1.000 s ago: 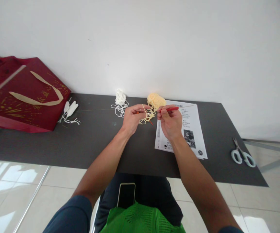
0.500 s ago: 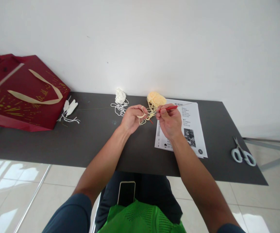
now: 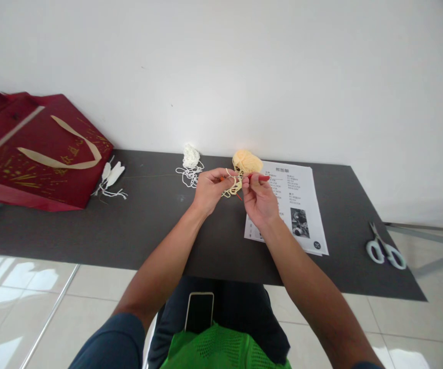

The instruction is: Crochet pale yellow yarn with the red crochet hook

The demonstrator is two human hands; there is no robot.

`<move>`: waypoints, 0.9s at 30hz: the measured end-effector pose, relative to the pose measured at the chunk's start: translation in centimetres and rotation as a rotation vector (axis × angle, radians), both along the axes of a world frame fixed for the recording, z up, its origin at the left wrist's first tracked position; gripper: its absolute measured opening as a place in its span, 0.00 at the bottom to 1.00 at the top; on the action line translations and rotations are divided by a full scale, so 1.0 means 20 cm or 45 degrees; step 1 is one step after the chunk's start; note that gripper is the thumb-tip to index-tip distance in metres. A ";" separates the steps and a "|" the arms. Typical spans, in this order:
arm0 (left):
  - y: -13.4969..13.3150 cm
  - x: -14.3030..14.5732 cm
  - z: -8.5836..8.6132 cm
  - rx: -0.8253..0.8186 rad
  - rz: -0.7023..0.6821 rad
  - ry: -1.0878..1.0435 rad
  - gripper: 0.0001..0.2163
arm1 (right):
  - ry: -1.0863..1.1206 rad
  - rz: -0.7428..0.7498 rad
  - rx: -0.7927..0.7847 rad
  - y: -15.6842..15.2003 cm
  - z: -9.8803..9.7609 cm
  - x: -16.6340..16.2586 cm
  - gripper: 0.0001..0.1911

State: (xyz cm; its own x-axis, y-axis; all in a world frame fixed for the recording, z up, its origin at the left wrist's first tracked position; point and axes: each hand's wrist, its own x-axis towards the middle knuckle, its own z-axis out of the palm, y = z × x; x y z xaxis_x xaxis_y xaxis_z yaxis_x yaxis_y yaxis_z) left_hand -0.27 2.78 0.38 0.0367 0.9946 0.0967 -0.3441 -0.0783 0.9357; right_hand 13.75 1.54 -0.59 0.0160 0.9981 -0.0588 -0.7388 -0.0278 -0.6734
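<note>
My left hand point(image 3: 209, 190) is closed, pinching loose pale yellow yarn point(image 3: 232, 187) above the dark table point(image 3: 136, 225). My right hand point(image 3: 258, 199) is closed on a red crochet hook point(image 3: 258, 178), its tip pointing left into the yarn loops between the two hands. The strand runs back to a yellow yarn ball point(image 3: 246, 160) lying just behind my hands. Part of the hook and the loops are hidden by my fingers.
A printed instruction sheet point(image 3: 298, 202) lies under my right hand. White yarn point(image 3: 190, 160) sits behind my left hand, white tassels point(image 3: 110, 179) and a red gift bag point(image 3: 37, 148) at the left, white-handled scissors point(image 3: 384, 248) at the right. A phone point(image 3: 199, 310) rests on my lap.
My right hand has moved left toward the left hand, bringing the hook tip into the yarn. The left hand has stayed about where it was.
</note>
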 end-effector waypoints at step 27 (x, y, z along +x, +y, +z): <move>-0.05 0.09 -0.01 0.128 0.277 0.180 0.18 | -0.075 -0.123 -0.011 -0.03 0.01 -0.08 0.12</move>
